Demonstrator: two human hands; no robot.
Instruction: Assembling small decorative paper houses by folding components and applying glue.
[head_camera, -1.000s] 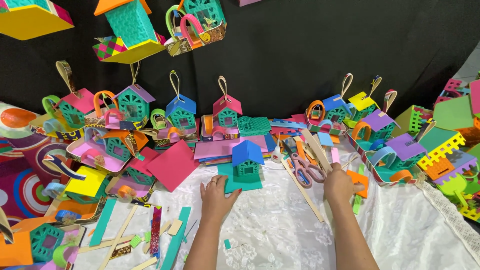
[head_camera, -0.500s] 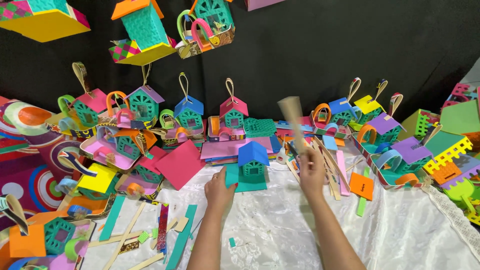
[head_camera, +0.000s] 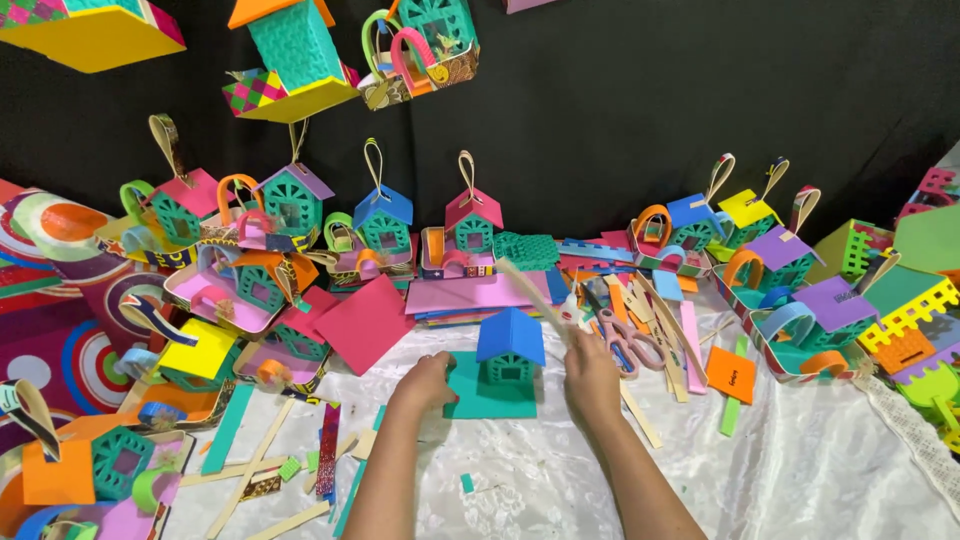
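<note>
A small green craft house with a blue roof (head_camera: 510, 352) stands on a green square base (head_camera: 470, 395) on the white cloth. My left hand (head_camera: 425, 382) rests at the base's left edge, fingers curled against it. My right hand (head_camera: 592, 378) is just right of the house and grips a thin beige strip (head_camera: 535, 295) that slants up and to the left over the blue roof.
Many coloured foam houses with loop hangers (head_camera: 472, 215) line the black backdrop, and more hang above (head_camera: 300, 50). Pink-handled scissors (head_camera: 625, 340), beige strips and an orange square (head_camera: 732, 372) lie to the right. Paper scraps and strips (head_camera: 262, 468) litter the left.
My right hand picked a beige strip from the pile by the scissors, lifted it, then brought it down beside the blue-roofed house. My left hand stayed at the green base.
</note>
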